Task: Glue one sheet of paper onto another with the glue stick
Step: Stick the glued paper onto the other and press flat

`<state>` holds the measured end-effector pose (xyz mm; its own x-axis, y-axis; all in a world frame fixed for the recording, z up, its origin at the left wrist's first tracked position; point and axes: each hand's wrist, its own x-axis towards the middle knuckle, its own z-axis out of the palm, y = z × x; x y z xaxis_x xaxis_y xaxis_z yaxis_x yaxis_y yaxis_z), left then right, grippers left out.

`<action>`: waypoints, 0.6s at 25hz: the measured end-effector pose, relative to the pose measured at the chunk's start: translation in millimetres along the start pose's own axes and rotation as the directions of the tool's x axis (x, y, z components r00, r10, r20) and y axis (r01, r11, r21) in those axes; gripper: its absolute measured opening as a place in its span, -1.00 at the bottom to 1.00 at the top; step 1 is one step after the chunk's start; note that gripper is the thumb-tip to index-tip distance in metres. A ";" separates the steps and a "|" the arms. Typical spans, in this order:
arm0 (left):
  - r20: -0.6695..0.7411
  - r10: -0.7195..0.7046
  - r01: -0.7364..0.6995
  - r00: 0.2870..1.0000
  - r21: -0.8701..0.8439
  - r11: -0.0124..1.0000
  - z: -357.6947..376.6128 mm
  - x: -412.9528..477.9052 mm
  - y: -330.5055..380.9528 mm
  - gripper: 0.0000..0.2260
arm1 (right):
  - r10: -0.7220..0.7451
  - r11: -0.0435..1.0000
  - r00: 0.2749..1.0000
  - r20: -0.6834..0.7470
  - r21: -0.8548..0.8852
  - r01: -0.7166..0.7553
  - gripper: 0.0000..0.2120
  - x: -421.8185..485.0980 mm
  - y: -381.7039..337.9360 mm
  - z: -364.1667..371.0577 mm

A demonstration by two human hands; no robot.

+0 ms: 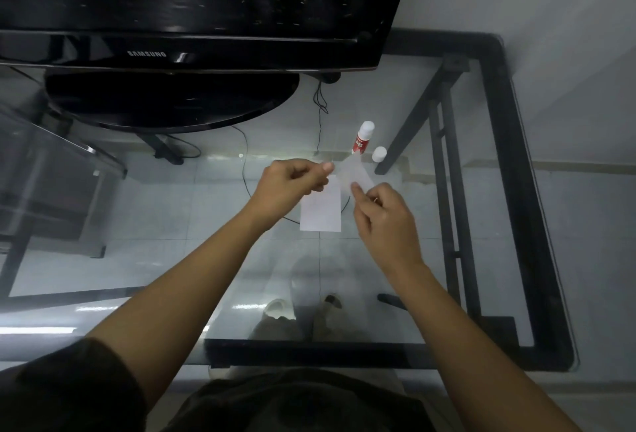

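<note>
1. A black Samsung monitor [192,8] stands at the far left of a glass table [537,259]; its oval base [172,101] rests on the glass.
2. The left hand [287,187] is raised above the table, thumb and forefinger pressed together on the left edge of a small translucent paper sheet [352,172].
3. A white paper sheet [321,208] lies flat on the glass just below and between the 2 hands, its upper left corner hidden by the left hand.
4. The held translucent sheet is tilted and blurred, overlapping the top right of the flat sheet in view; I cannot tell whether the 2 sheets touch.
5. The right hand [383,215] pinches the lower right edge of the held sheet with thumb and forefinger, the other fingers curled.
6. A red-and-white glue stick [363,137] stands upright on the glass just beyond the held sheet, uncapped.
7. Its white cap [379,153] sits just right of it.
</note>
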<state>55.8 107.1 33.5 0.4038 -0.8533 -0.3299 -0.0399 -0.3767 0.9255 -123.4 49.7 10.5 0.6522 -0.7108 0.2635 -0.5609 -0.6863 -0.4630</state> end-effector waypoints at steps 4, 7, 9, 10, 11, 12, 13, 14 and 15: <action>-0.063 -0.001 0.001 0.998 0.001 1.000 4.1 -1.2 2.2 -0.85 | -0.059 0.998 0.998 0.015 -0.029 0.060 -0.65 7.1 -20.0 8.1; -0.082 -0.030 0.031 0.996 0.018 0.999 -4.4 3.0 -0.2 -0.88 | -0.043 0.994 0.998 0.049 0.098 0.038 -0.50 5.7 -27.8 8.4; -0.029 -0.032 0.035 0.999 0.119 0.992 -14.7 8.2 0.2 -0.86 | 0.154 0.940 0.988 -0.024 0.311 -0.139 -0.50 9.1 -28.5 8.0; 0.014 -0.042 0.039 0.999 0.156 0.987 -19.6 10.6 1.6 -0.85 | 0.301 0.879 0.953 -0.029 0.397 -0.265 -0.54 15.0 -26.6 8.1; 0.064 -0.060 0.049 0.996 0.166 0.985 -23.6 12.9 2.8 -0.86 | 0.428 0.802 0.904 0.020 0.453 -0.390 -0.57 22.5 -24.4 8.1; 0.110 -0.085 0.067 0.990 0.159 0.985 -26.6 15.0 3.3 -0.88 | 0.505 0.726 0.856 0.108 0.483 -0.490 -0.59 29.0 -22.2 9.5; 0.148 -0.111 0.089 0.983 0.147 0.985 -28.5 17.0 3.2 -0.90 | 0.534 0.673 0.823 0.192 0.492 -0.552 -0.63 33.5 -20.3 12.0; 0.167 -0.133 0.112 0.977 0.133 0.985 -28.6 18.3 2.0 -0.90 | 0.537 0.656 0.809 0.239 0.485 -0.578 -0.68 35.7 -19.1 15.0; 0.160 -0.149 0.132 0.976 0.112 0.985 -27.1 18.8 -0.9 -0.89 | 0.538 0.655 0.804 0.252 0.475 -0.587 -0.74 36.7 -18.3 18.1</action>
<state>88.2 101.2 31.5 0.2533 -0.8342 -0.4899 -0.0882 -0.5242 0.8470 -79.9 38.9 13.3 0.3514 -0.9021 -0.2505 -0.5081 0.0410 -0.8603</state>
